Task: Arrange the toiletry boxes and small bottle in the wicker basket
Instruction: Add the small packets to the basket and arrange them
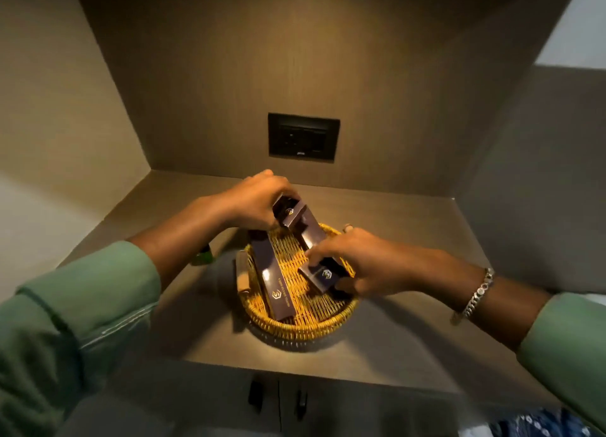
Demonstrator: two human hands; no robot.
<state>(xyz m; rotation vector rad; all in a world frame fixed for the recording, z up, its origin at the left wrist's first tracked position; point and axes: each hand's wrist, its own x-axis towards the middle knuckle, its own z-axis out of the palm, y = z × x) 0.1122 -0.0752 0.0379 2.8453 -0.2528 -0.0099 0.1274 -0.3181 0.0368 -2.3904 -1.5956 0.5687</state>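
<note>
- The wicker basket [305, 325] is round and shallow, woven of yellow-gold cane, and sits on a matte grey-brown counter [393, 345] inside a niche.
- A long dark-brown box [273, 279] lies flat along the basket's left side; a small gold emblem and a line of gold lettering are printed near its front end, too small to read.
- The left hand [254, 202] is closed around a short dark box [288, 212] at the basket's far rim, holding it tilted; a gold emblem shows on its face.
- A second long dark box [311, 231] slants from under that short box toward the right hand.
- The right hand [357, 266] grips a small dark box [323, 277] over the basket's right side, fingers on top and thumb below; the same gold emblem marks it.
- A green bottle [203, 256] stands on the counter left of the basket, mostly hidden by the left forearm.
- A pale flat object [243, 279] lies against the basket's left rim; what it is cannot be told.
- Both sleeves [82, 305] are green cloth, and a silver link bracelet [478, 294] circles the right wrist.
- A black switch plate [303, 137] is set in the back wall.
</note>
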